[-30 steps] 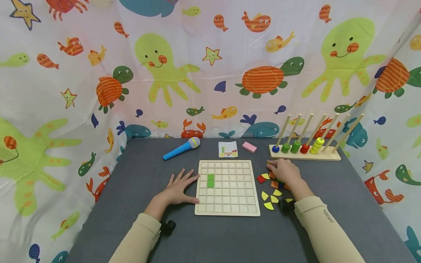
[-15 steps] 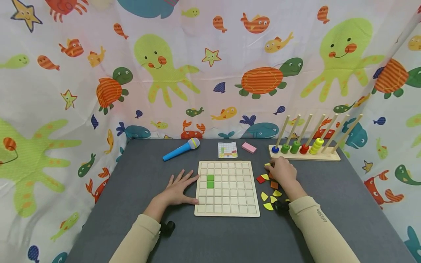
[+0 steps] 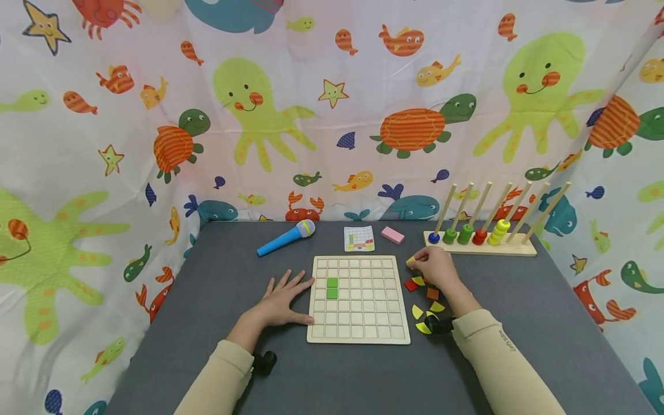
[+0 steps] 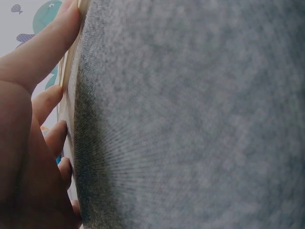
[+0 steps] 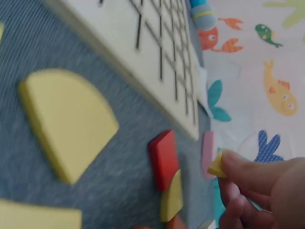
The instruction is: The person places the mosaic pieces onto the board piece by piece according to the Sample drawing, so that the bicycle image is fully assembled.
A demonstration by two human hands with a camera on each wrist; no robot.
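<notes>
The head view is bright, the left wrist view dim and blurry.

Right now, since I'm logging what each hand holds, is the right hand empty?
No, the right wrist view shows the right hand pinching a yellow piece at its fingertips.

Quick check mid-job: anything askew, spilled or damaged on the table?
Nothing looks spilled or damaged. The wooden grid board lies flat, its two green squares neatly in their cells. The loose pieces near the right hand lie scattered at odd angles, but for unplaced pieces that seems ordinary; that hand pinches one yellow piece.
</notes>
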